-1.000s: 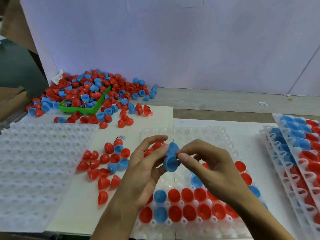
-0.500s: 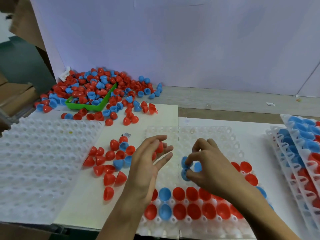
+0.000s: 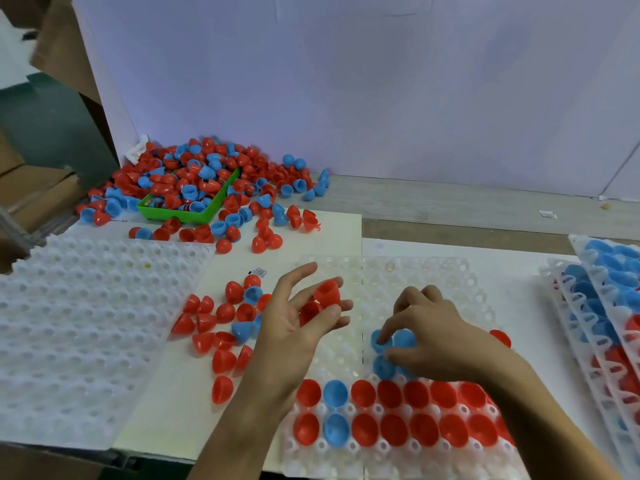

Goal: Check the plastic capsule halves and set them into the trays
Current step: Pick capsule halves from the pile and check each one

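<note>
Two blue capsule halves (image 3: 393, 341) are being pressed down into pockets of the clear tray (image 3: 433, 271) under the curled fingertips of the right hand (image 3: 436, 337), with a third blue half (image 3: 382, 367) seated just below them, toward the person. Whether those fingertips pinch the blue halves or merely push on them cannot be told, since the fingers cover the rims.

The left hand (image 3: 298, 323) is held above the tray's near-left part, palm turned inward, and a pair of red halves (image 3: 323, 299) is cradled between its thumb and bent fingers, while the forefinger is stretched out loosely. Those red halves are the next stock to be set, it is judged.

The relation that matters: the unfilled pockets lie directly below and to the right of the left hand, between it and the right hand, and above the two filled rows (image 3: 398, 414) at the tray's near edge. The red halves are held open end turned roughly toward the palm, so a turn to open-side-up is likely needed. The left hand is the nearer one to the loose red and blue halves (image 3: 221, 327) lying on the cream sheet (image 3: 180, 403).
</note>
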